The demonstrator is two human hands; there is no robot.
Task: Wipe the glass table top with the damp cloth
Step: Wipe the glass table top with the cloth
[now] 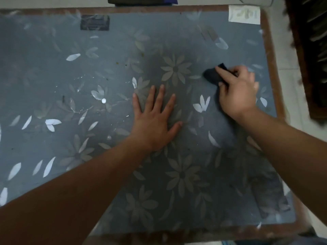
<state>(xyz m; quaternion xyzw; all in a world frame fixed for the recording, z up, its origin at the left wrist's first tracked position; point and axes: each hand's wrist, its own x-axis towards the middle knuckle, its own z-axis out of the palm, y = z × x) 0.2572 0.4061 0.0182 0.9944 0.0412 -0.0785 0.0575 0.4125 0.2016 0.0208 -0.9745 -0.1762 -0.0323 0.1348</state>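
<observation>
A blue-grey glass table top (53, 76) with a pale flower pattern fills the view. My right hand (238, 92) presses a small dark cloth (212, 76) onto the glass near the right side, fingers curled over it; only the cloth's left part shows. My left hand (155, 121) lies flat on the glass at the centre, fingers spread, holding nothing. Small crumbs and water droplets dot the glass left of centre.
A brown wooden frame (270, 68) borders the glass. A white paper label (244, 15) sits at the far right corner and a dark sticker (94, 23) near the far edge. A dark patterned rug (313, 50) lies on the pale floor to the right.
</observation>
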